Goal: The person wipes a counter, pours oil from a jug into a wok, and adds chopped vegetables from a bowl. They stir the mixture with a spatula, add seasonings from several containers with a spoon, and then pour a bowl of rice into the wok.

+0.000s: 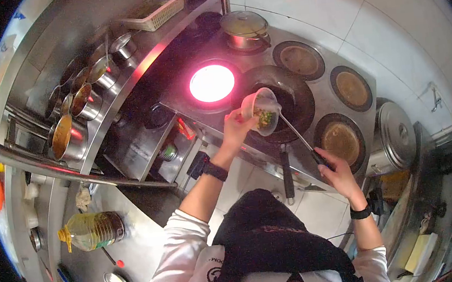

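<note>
My left hand [239, 130] grips a small translucent plastic bowl [252, 103], tilted above the wok. Chopped green and yellowish bits [265, 118] lie inside it. My right hand [338, 173] is closed around the black handle of a long metal ladle [296, 129]. The ladle's head reaches the bowl's right rim; its exact shape is hard to make out. Beneath both sits a dark wok [301, 98] on the cooktop, its black handle [287, 176] pointing toward me. What lies in the wok is mostly hidden by the bowl.
Left of the wok, a burner glows bright pink [212, 83]. Round dark-rimmed plates [340, 138] and a lidded pot [245, 25] occupy the cooktop. Metal pots [70, 137] and a white basket [156, 14] line the left shelf. An oil jug [90, 231] lies on the lower-left counter.
</note>
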A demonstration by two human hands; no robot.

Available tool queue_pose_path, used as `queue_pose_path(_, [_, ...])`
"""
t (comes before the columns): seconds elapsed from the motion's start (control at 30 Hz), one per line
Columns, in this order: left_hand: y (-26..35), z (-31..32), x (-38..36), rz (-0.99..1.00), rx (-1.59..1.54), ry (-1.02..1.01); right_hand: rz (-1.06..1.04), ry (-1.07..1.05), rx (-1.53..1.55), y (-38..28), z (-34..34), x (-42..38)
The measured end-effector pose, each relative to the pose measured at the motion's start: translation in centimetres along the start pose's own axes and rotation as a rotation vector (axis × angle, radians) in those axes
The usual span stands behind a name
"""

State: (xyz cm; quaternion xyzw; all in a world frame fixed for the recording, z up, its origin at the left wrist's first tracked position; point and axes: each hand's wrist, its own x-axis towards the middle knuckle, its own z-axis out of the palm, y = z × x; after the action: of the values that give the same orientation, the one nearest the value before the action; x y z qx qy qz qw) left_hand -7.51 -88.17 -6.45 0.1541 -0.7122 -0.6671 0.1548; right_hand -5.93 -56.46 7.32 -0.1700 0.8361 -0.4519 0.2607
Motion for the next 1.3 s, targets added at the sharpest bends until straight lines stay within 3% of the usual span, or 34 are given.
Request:
queue_pose_path(0.03, [-0.1, 0.5, 0.9, 0.134, 0.311, 0.049, -0.042, 0.014, -0.071, 0.4, -0.5, 0.8])
queue_pose_path(0.13, [2.1, 2.6, 1.6, 0.195, 0.572, 0.195, -0.086, 0.001, -0.034, 1.6, -2.2, 2.8])
queue_pose_path(0.23, [3.6, 4.3, 2.2, 0.346, 0.678, 0.189, -0.091, -0.023, -0.09, 2.3, -3.9, 4.4])
queue_pose_path(0.37, [4.0, 5.9, 2.5, 0.277, 0.721, 0.11, -0.115, -0.069, -0.193, 3.5, -5.6, 5.3])
queue_pose_path(0.43, [4.8, 6.5, 2.0, 0.464, 0.799, 0.089, -0.265, -0.04, -0.268, 4.4, -6.6, 5.0])
queue_pose_path(0.53, [5.2, 6.8, 1.6, 0.594, 0.899, 0.054, -0.23, -0.061, -0.302, 4.8, -7.9, 4.5])
queue_pose_path(0.67, [6.0, 6.8, 0.5, 0.48, 0.918, 0.103, -0.262, -0.053, -0.297, 6.7, -8.2, 4.6])
queue_pose_path(0.73, [6.2, 7.0, 0.2, 0.37, 0.499, 0.383, -0.222, -0.027, -0.379, 7.9, -7.4, 5.2])
queue_pose_path(0.77, [5.3, 6.3, 0.3, 0.376, 0.501, 0.39, -0.231, -0.026, -0.38, 8.9, -6.7, 5.8])
queue_pose_path(0.83, [3.8, 4.9, 0.3, 0.133, 0.203, 0.365, -0.293, 0.017, -0.372, 10.8, -5.3, 7.1])
queue_pose_path(0.87, [4.1, 4.7, 0.0, 0.091, -0.206, 0.213, -0.302, 0.018, -0.376, 10.9, -5.1, 7.3])
queue_pose_path(0.9, [5.1, 4.6, -0.7, 0.097, -0.208, 0.216, -0.309, 0.014, -0.35, 10.8, -5.0, 7.5])
queue_pose_path(0.97, [6.4, 4.1, -1.8, -0.163, -0.449, 0.188, -0.319, 0.009, -0.329, 10.7, -4.6, 7.9])
queue_pose_path(1.03, [5.9, 3.3, -1.9, -0.187, -0.5, 0.157, -0.4, 0.231, -0.601, 9.4, -4.7, 8.9])
queue_pose_path(1.17, [6.3, 3.8, -2.6, -0.232, -0.687, 0.04, -0.553, -0.019, -0.067, -0.1, -4.1, 12.4])
queue_pose_path(1.3, [8.5, 5.5, -3.8, -0.233, -0.653, 0.004, -0.814, 0.205, -0.15, -2.5, 0.5, 18.0])
